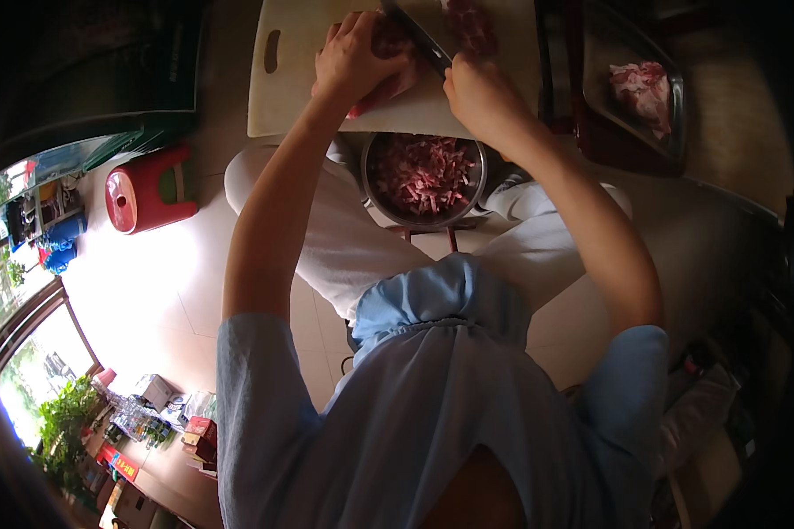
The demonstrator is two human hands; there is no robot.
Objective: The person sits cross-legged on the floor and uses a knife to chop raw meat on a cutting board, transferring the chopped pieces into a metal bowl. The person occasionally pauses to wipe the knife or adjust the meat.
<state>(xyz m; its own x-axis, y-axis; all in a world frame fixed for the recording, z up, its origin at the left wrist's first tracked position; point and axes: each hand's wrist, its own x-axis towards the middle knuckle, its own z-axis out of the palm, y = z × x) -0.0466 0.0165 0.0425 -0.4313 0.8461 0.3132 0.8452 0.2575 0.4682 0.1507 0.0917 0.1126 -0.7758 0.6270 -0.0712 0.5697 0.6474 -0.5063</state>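
Observation:
On a pale plastic cutting board with a slot handle, my left hand presses down on a chunk of raw meat. My right hand grips a knife by its handle. Its dark blade slants up and left, right beside the held meat; whether it touches cannot be told. Another piece of raw meat lies on the board to the right of the blade. Below the board's near edge, a round metal bowl between my knees holds many cut strips of meat.
To the right, a metal tray holds a fatty lump of raw meat. A red plastic stool lies on its side on the tiled floor at left. Boxes and potted plants stand near the bright doorway at lower left.

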